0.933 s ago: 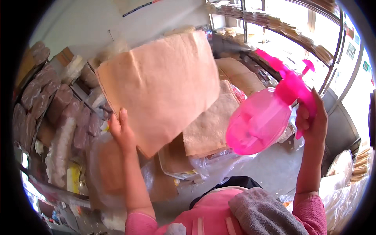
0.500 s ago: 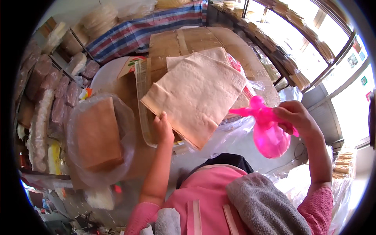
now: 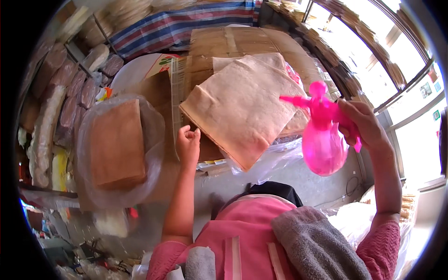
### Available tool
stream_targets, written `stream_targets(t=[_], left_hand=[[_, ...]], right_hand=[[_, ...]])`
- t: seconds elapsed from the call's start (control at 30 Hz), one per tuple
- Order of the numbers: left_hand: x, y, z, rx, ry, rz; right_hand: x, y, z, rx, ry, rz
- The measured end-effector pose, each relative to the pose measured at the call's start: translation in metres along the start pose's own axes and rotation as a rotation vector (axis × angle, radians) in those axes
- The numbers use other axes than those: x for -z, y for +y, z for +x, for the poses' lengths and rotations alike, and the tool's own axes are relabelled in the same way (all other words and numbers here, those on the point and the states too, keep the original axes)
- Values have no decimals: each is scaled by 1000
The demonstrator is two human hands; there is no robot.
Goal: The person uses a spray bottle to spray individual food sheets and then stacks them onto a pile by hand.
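Observation:
My left hand (image 3: 189, 140) is just off the near left edge of a pale tan, creased square sheet (image 3: 235, 105), fingers loosely bent and apart, holding nothing I can see. The sheet lies askew on more such sheets (image 3: 254, 59) and red-printed plastic, on cardboard in a clear tray (image 3: 177, 91). At the right, my right hand (image 3: 364, 123) grips the handle of a pink pump spray bottle (image 3: 322, 149), held upright with its nozzle pointing left over the sheet's right part. A stack of browner sheets (image 3: 116, 144) sits in translucent plastic to the left.
Flattened cardboard (image 3: 247, 39) covers the work surface behind the sheets, with a striped tarp (image 3: 182, 21) beyond. Shelves of wrapped bundles (image 3: 74, 88) line the left; racks of flat sheets (image 3: 364, 44) stand before the bright window. Grey floor (image 3: 224, 186) shows below, with a cable at right.
The large sheet that I held up has come down onto the stack, and my left hand has let go, dropping just below its edge. The bottle has risen and turned more upright.

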State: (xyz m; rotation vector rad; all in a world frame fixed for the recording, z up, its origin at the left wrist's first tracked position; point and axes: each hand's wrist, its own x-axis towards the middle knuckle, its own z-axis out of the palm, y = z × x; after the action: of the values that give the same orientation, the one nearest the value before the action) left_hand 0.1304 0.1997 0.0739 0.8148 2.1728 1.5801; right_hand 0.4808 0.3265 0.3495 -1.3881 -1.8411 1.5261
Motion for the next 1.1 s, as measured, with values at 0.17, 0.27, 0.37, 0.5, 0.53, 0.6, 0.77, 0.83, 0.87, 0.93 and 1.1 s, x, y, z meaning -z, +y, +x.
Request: stream_targets(t=[0.17, 0.27, 0.37, 0.5, 0.53, 0.6, 0.77, 0.83, 0.87, 0.93, 1.1], left_hand=[[14, -3, 38, -178, 51, 105], [15, 10, 64, -25, -58, 61], [12, 11, 76, 74, -91, -54], [1, -8, 96, 217, -114, -58], [-1, -6, 97, 250, -128, -60], [-3, -1, 98, 316, -157, -63], [3, -2, 105, 246, -147, -131], [6, -4, 111, 139, -74, -118], [2, 5, 111, 83, -49, -114], [2, 25, 107, 89, -46, -166], [-9, 43, 91, 332, -238, -853]], right_hand=[[-20, -8, 21, 60, -207, -296], [-30, -33, 26, 61, -194, -158], [-27, -30, 41, 125, -108, 35], [-2, -23, 54, 103, 76, 167], [7, -18, 55, 84, 129, 194], [23, -7, 53, 70, 206, 214], [52, 27, 23, -33, 292, 82], [53, 32, 5, -72, 245, 19], [53, 34, -6, -95, 218, -9], [53, 37, -16, -129, 124, -88], [32, 29, -14, -78, -48, -181]])
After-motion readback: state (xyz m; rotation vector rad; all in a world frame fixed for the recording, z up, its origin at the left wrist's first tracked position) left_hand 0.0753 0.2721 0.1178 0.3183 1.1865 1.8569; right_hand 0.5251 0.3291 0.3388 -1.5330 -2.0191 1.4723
